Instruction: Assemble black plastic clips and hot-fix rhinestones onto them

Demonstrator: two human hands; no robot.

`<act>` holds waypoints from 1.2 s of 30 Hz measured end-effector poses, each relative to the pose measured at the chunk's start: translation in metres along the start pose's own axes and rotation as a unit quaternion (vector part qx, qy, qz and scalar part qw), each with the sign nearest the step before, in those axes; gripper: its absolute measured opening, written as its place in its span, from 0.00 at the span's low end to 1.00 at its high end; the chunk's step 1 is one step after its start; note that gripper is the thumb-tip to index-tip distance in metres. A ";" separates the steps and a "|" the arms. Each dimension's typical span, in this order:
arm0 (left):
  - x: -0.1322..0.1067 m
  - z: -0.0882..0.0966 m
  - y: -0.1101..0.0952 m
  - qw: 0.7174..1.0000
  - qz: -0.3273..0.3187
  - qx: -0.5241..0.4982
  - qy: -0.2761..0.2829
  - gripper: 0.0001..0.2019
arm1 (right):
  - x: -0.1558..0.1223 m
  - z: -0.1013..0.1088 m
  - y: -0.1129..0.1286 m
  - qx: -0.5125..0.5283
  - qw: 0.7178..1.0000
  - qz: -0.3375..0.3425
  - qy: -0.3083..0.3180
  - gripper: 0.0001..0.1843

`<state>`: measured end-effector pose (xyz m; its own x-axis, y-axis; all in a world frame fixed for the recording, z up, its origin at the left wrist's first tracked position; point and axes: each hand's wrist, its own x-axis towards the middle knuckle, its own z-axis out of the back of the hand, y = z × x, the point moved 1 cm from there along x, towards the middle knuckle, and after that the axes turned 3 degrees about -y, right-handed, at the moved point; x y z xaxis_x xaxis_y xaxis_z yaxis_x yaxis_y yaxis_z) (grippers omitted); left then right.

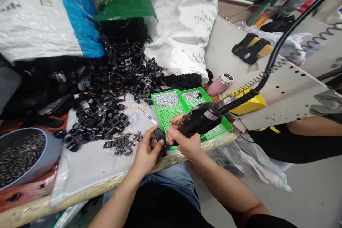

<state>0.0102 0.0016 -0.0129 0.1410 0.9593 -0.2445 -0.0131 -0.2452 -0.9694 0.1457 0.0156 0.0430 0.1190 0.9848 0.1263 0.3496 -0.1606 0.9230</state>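
My left hand [145, 153] grips a small black plastic part [159, 136] at the table's front edge, and its far side is partly hidden by my fingers. My right hand [184, 140] is wrapped around a black corded handheld tool [199, 119], whose tip points down at that part. The exact contact point is hidden. Behind both hands lies a green perforated tray [171, 114] holding silvery small studs. A heap of black plastic parts [107, 121] spreads to the left, with a small loose pile of dark pieces [123, 143] near my left hand.
A small screwdriver [147, 115] lies beside the tray. A grey bowl of dark pieces [24, 156] sits at left, with white woven sacks [181, 17] behind. A pink flask [220, 83], yellow box [248, 101] and perforated metal plate [288, 92] stand right. Another person's arm [304, 127] is at far right.
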 end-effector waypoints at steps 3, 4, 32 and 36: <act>0.001 -0.001 0.000 1.000 0.004 -0.004 -0.003 0.30 | -0.001 -0.001 -0.001 -0.013 1.000 -0.011 -0.002 0.15; 0.001 -0.001 0.000 1.000 0.003 -0.004 -0.007 0.31 | -0.002 -0.001 -0.001 -0.016 1.000 -0.013 -0.003 0.16; 0.005 0.001 -0.002 1.000 -0.013 0.019 -0.011 0.26 | -0.001 0.001 0.007 0.005 1.000 -0.001 0.022 0.16; 0.005 0.000 -0.001 1.000 -0.012 0.024 -0.007 0.27 | 0.002 0.000 0.008 0.016 0.999 -0.019 0.020 0.15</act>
<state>0.0106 0.0070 -0.0134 0.1278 0.9667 -0.2216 -0.0577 -0.2158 -0.9747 0.1485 0.0159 0.0505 0.0675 0.9919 0.1075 0.3831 -0.1252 0.9152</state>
